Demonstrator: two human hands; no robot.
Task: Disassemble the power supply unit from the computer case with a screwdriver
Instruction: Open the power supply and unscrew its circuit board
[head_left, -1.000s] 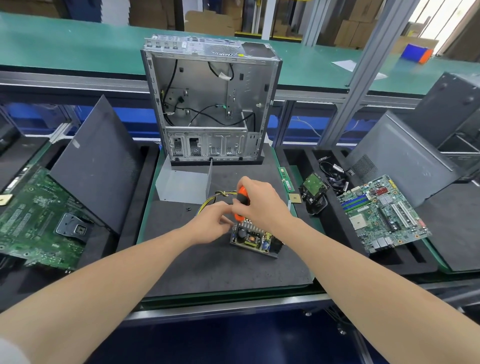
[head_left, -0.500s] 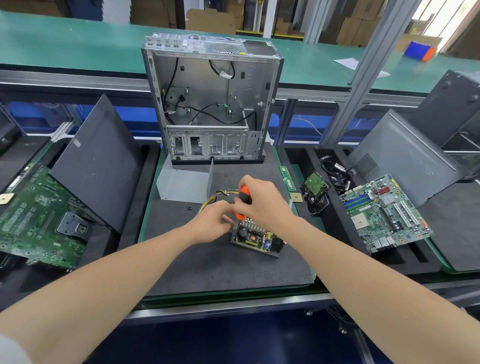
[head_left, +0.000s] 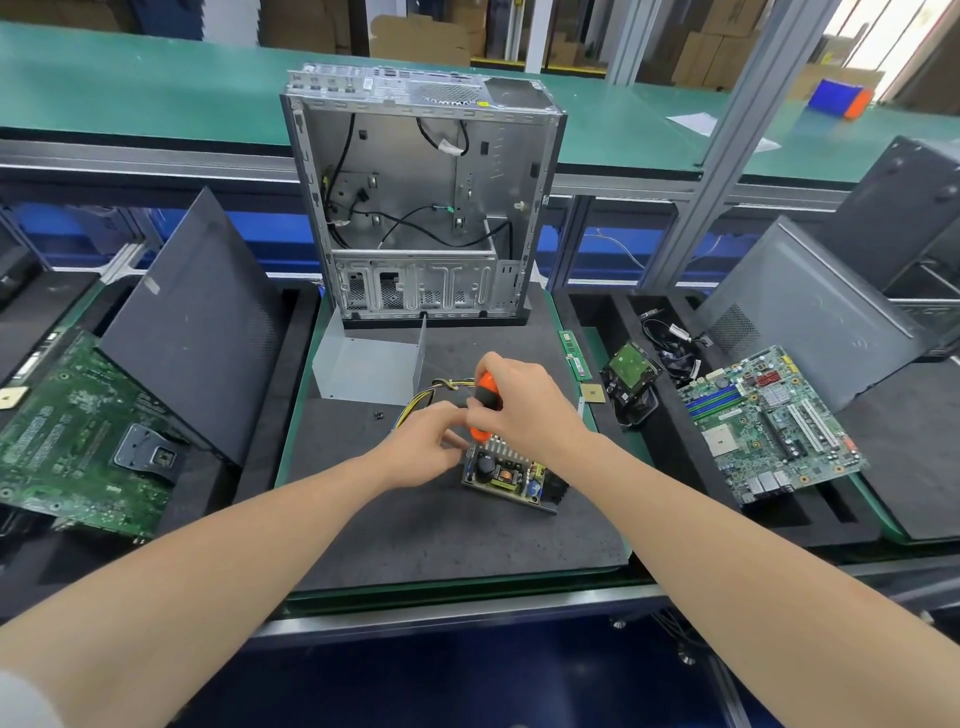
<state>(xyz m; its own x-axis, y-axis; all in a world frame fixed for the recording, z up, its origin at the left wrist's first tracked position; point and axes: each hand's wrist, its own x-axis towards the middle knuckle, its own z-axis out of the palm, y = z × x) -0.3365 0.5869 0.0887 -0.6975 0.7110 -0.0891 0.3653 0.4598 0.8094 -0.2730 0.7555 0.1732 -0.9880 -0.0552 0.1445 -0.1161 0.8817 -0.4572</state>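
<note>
Workshop line with green benches and cardboard boxes stacked at the back; up front, a dark grey foam mat (head_left: 441, 540) covers the middle of the tabletop.

Count-wise, on the mat:
- one open silver metal computer case (head_left: 415, 208), upright at the far edge
- one bent grey sheet-metal cover (head_left: 363, 364) just in front of it
- one bare power supply board in a shallow metal tray (head_left: 506, 475)
- one orange-and-black screwdriver (head_left: 485, 400)
- one tiny black screw (head_left: 377, 415), loose left of the hands

Two boards off to the sides: a green motherboard (head_left: 67, 431) on the left and a second motherboard (head_left: 769, 421) on the right. By the mat's right edge there's one green RAM stick (head_left: 575, 353), one square CPU chip (head_left: 592, 393) and one hard drive (head_left: 630, 369).

Right hand (head_left: 524, 405) is wrapped tight round the screwdriver handle. Left hand (head_left: 423, 447) has its fingers bent, tips right at the handle's lower end. Can't tell if it's actually pinching anything.

Screwdriver stands nearly upright, butt end up and leaning a bit toward the far edge. Its tip points down at the board but is hidden by fingers. The board lies flat around the middle of the tabletop, parts facing up. Its long side runs left-right, slanting toward the near edge on the right. Yellow-and-black wires (head_left: 423, 395) trail off its far side.
</note>
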